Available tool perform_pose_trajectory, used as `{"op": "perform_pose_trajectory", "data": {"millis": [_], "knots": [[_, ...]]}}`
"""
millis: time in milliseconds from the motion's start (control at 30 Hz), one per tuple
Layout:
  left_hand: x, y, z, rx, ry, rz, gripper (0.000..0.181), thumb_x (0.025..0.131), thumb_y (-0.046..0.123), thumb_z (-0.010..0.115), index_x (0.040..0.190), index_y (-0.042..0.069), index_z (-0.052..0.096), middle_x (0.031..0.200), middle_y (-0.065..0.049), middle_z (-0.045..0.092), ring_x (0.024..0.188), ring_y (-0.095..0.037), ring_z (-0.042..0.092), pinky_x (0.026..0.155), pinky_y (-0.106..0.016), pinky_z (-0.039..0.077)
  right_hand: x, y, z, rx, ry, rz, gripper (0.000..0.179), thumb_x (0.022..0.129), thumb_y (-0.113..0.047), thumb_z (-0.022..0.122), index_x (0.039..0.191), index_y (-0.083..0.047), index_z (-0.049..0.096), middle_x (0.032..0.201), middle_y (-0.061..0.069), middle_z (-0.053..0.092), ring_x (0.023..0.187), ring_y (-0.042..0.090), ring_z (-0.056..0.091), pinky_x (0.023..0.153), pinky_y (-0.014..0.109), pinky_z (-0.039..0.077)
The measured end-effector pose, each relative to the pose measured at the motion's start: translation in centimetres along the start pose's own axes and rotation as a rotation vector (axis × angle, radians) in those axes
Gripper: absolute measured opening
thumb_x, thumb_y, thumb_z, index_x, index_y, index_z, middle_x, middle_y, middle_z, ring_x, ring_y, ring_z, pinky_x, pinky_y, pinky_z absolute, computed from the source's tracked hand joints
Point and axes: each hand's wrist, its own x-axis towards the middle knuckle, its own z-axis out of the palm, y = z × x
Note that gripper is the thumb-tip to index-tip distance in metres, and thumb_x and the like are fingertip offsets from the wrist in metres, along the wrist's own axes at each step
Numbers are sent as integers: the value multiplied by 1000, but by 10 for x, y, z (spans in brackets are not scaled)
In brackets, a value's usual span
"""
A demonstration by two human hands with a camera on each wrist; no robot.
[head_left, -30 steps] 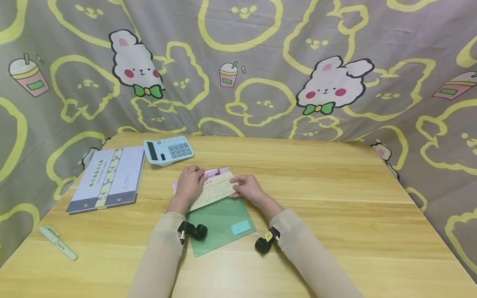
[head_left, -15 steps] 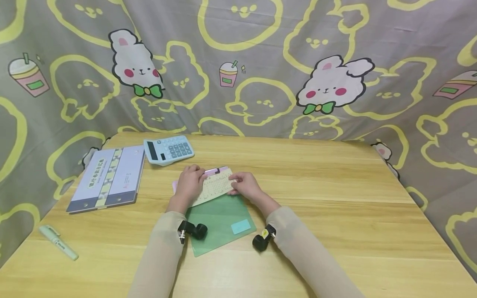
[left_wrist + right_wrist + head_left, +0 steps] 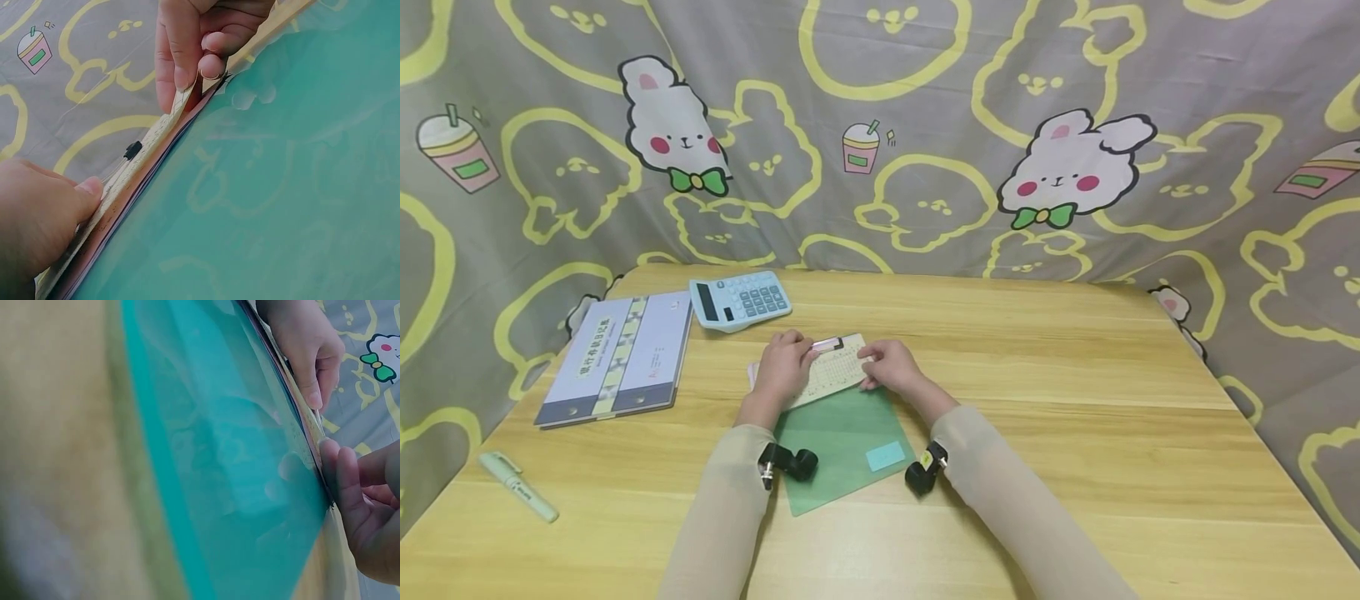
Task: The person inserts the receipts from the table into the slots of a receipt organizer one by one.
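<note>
A yellowish printed slip of paper (image 3: 835, 375) lies over a small pinkish clipboard (image 3: 752, 372), covering most of it. The clip (image 3: 828, 344) at its far edge looks silvery with a black end. My left hand (image 3: 782, 367) grips the clipboard's left part, thumb at the clip. Between thumb and fingers, my right hand (image 3: 892, 367) pinches the slip's right edge; its fingertips also show in the left wrist view. Under the clipboard sits a green plastic folder (image 3: 835, 462) with a pale blue label (image 3: 885, 456). Seen edge-on, several layers (image 3: 134, 187) lie beneath the slip.
On the left lies a lavender ledger binder (image 3: 617, 358), with a light blue calculator (image 3: 741, 300) touching its far right corner. A pale green highlighter (image 3: 518, 487) lies at the front left. Behind the wooden table (image 3: 1075, 400) hangs a patterned curtain (image 3: 925, 125).
The slip has slid away from me, up over the pink board toward the clip. My right hand has moved slightly up and left with it; the left hand has stayed nearly still.
</note>
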Motion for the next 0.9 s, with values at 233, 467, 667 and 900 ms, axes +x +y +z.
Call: {"op": "perform_pose_trajectory", "data": {"millis": [233, 467, 667, 900], "knots": [[0, 0, 1, 4, 3, -1, 31, 88, 21, 49, 110, 2, 57, 102, -12, 50, 95, -27, 41, 81, -40, 34, 1, -2, -1, -32, -12, -20, 25, 78, 8, 52, 103, 8, 55, 71, 14, 48, 46, 16, 56, 49, 26, 48], [2, 0, 3, 11, 13, 7, 30, 88, 21, 50, 109, 2, 58, 101, -11, 50, 93, -26, 41, 80, -39, 35, 1, -2, -1, -42, -7, -14, 24, 78, 8, 52, 102, 8, 56, 74, 15, 47, 45, 16, 56, 50, 26, 49], [1, 1, 4, -21, 13, -5, 31, 87, 22, 51, 110, 1, 57, 103, -12, 50, 94, -27, 41, 81, -40, 34, 2, 1, -2, -4, -6, -17, 26, 78, 8, 53, 104, 8, 55, 76, 16, 48, 47, 16, 56, 51, 26, 49], [0, -1, 2, -70, -3, -67, 36, 87, 25, 50, 114, 1, 55, 108, -14, 48, 101, -28, 39, 85, -41, 32, -1, 6, -8, 49, -48, -41, 27, 78, 7, 55, 105, 6, 55, 70, 14, 53, 52, 17, 57, 54, 28, 49]]}}
